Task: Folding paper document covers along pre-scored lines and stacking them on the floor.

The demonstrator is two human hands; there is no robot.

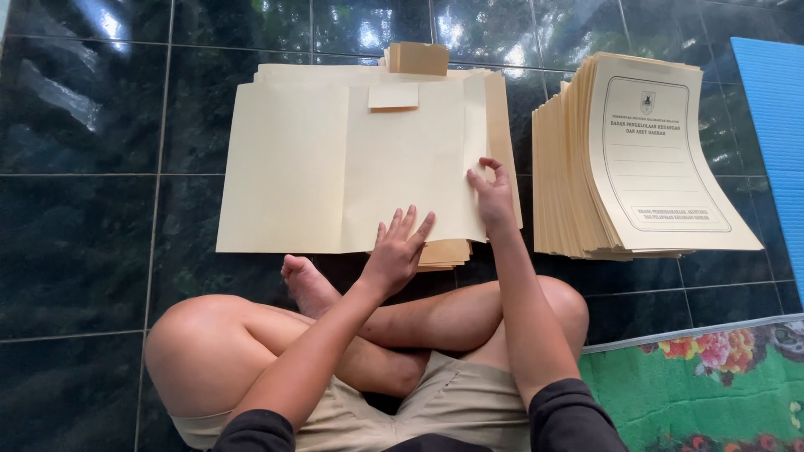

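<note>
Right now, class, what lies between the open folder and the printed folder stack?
In the head view, only bare dark floor tile separates the open folder from the printed folder stack.
</note>
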